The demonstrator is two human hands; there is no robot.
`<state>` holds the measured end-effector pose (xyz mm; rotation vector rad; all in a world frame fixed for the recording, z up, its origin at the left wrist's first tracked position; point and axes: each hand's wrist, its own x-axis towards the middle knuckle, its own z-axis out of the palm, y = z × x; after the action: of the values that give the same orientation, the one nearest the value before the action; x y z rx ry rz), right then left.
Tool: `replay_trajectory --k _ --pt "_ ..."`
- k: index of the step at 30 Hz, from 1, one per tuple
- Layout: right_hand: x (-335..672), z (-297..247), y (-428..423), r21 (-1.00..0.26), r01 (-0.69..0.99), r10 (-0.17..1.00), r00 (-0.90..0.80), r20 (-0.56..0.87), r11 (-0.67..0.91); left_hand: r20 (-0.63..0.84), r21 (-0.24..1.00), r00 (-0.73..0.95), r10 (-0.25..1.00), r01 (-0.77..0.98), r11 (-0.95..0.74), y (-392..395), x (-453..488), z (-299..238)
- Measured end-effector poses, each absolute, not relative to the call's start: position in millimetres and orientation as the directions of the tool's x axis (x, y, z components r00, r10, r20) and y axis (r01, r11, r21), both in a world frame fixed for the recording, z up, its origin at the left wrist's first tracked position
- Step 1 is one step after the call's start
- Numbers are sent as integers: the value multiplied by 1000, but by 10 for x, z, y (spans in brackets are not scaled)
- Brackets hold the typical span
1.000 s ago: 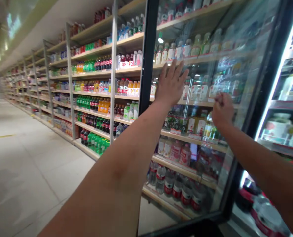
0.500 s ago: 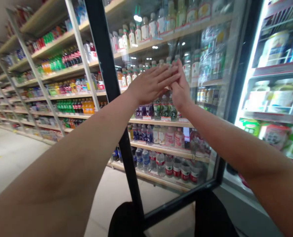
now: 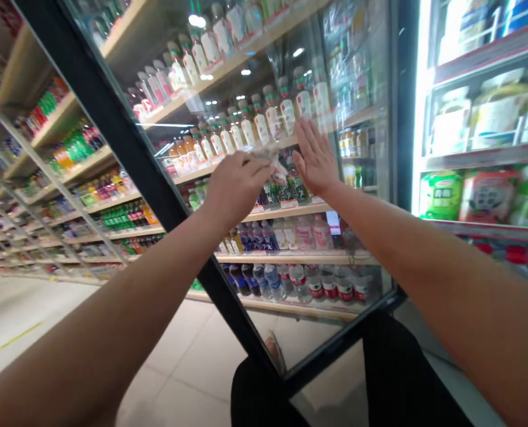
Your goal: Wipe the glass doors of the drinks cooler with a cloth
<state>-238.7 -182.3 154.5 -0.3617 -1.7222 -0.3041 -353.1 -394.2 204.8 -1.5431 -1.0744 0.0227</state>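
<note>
A cooler's glass door [image 3: 357,196] with a black frame [image 3: 125,154] stands swung out in front of me. My left hand [image 3: 237,185] is closed, pinching a small crumpled whitish wipe [image 3: 276,167] against the glass. My right hand [image 3: 314,159] lies flat on the glass just right of the wipe, fingers spread upward and holding nothing. Rows of bottles show through the glass behind both hands.
Lit cooler shelves [image 3: 481,160] with cartons and packs stand at the right. Long open shelves of bottled drinks [image 3: 86,196] run along the aisle to the left over a pale tiled floor [image 3: 32,320]. My dark-trousered legs [image 3: 392,385] show at the bottom.
My left hand was flat on the glass and the right one was closed. The hands met, and now the left pinches the wipe while the right lies flat. The view tilted right.
</note>
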Motion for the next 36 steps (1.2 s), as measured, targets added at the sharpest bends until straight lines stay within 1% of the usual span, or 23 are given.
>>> replay_trajectory --k 3,5,6,8,9,11,13,15,16,18,19,21,23,24,26,28,30,32,34,35,36 --pt "-2381 1492 -1814 2 388 68 -167 984 922 389 -865 565 728 496 78 -4049 -3556 1866" --pt "-2383 1462 -1805 -1 366 67 -167 984 931 367 -876 548 751 474 82 -4112 -3590 1950" --pt "-2387 1453 -1802 -4 357 66 -161 985 934 394 -868 534 748 483 113 -4135 -3604 2055" --pt "-2401 1444 -1799 -8 345 63 -148 987 939 538 -806 484 690 536 252 -4164 -3619 2344" --pt "-2409 1444 -1798 -10 341 62 -142 988 940 616 -756 447 649 568 326 -4171 -3620 2496" --pt "-2423 1446 -1796 -12 337 61 -135 989 942 763 -618 356 539 647 447 -4170 -3608 2732" --pt "-2432 1447 -1792 -11 334 60 -137 989 942 834 -518 282 475 695 498 -4145 -3590 2796" --pt "-2434 1446 -1789 -14 334 64 -140 988 943 834 -513 261 487 693 507 -4100 -3578 2645" --pt "-2434 1444 -1790 -17 334 68 -142 987 942 812 -542 271 517 679 495 -4076 -3577 2496" --pt "-2430 1440 -1799 -27 337 80 -146 986 941 725 -638 329 605 652 410 -4043 -3584 2099" --pt "-2427 1439 -1807 -33 340 86 -144 986 940 662 -690 370 652 640 337 -4040 -3590 1882" --pt "-2418 1437 -1830 -42 349 95 -138 986 936 488 -797 470 736 583 157 -4068 -3608 1501" --pt "-2411 1436 -1852 -48 355 100 -131 986 934 371 -853 526 765 519 58 -4124 -3632 1310" --pt "-2409 1436 -1860 -49 357 101 -129 986 933 357 -862 533 767 505 50 -4154 -3648 1315" --pt "-2411 1436 -1868 -48 355 100 -129 987 934 417 -843 517 748 527 106 -4203 -3696 1535" --pt "-2421 1437 -1865 -45 349 95 -128 987 936 549 -776 472 690 596 209 -4228 -3770 1958" --pt "-2433 1436 -1854 -40 343 88 -127 988 938 688 -673 428 585 678 295 -4226 -3867 2425" --pt "-2441 1435 -1842 -38 339 85 -126 988 940 791 -584 413 451 728 359 -4197 -3957 2758" --pt "-2443 1434 -1831 -36 334 84 -128 988 942 834 -539 411 369 750 384 -4148 -3995 2824" --pt "-2442 1432 -1827 -37 332 84 -129 988 943 836 -537 411 364 747 391 -4121 -3984 2742" --pt "-2440 1431 -1824 -38 331 86 -129 988 943 824 -554 415 387 734 392 -4097 -3953 2590"
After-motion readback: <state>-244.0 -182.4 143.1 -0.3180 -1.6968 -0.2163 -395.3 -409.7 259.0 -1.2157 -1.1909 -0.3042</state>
